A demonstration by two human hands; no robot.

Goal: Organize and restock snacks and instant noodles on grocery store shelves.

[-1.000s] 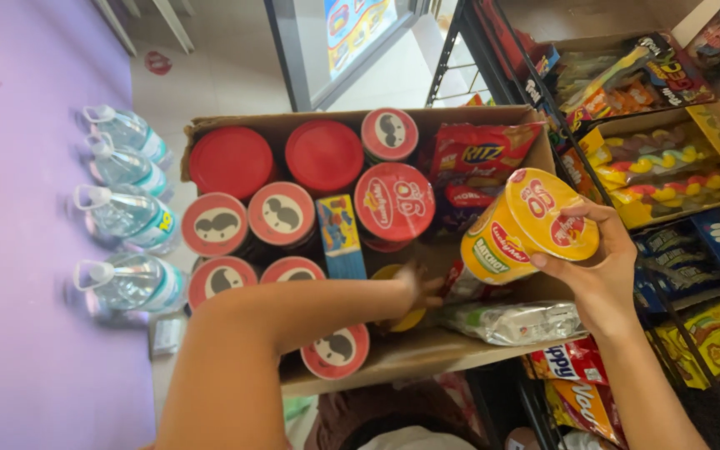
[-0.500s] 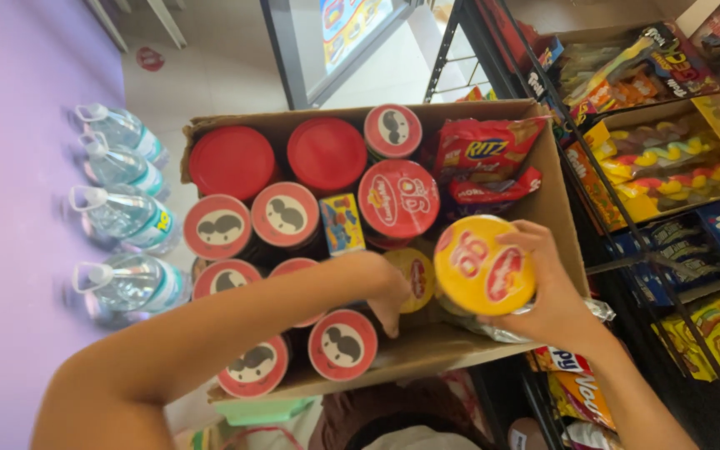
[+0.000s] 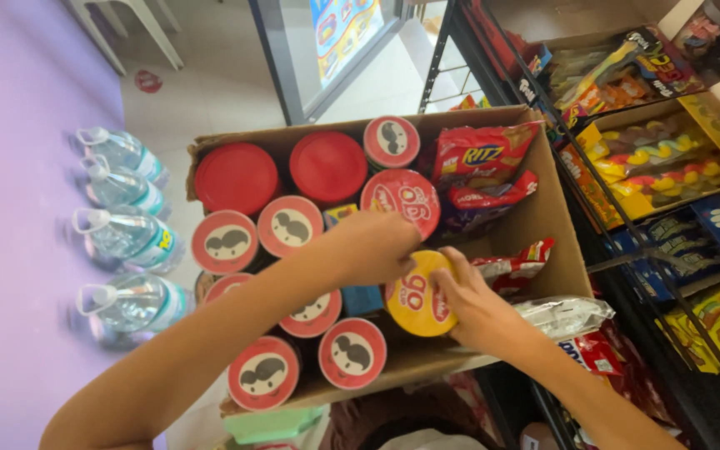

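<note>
Both hands grip the yellow-lidded can [image 3: 417, 293] in the cardboard box [image 3: 553, 218]; right hand [image 3: 478, 307] fingers clasp its rim, left hand [image 3: 374, 246] holds the top; likely light, stiff, smooth-sided; best held around the body.

yellow-lidded can [image 3: 417, 293]: centre, in the cardboard box [image 3: 556, 242], round lid, red lettering
red-lidded cans [image 3: 293, 225]: 9 o'clock of it, round, white ovals with black moustache marks
red cracker bags [image 3: 481, 158]: 1 o'clock, in the box
candy packs [image 3: 668, 167]: 3 o'clock, shelf trays, yellow, blue, multicoloured
water bottles [image 3: 122, 237]: 9 o'clock, clear, pale labels
</note>
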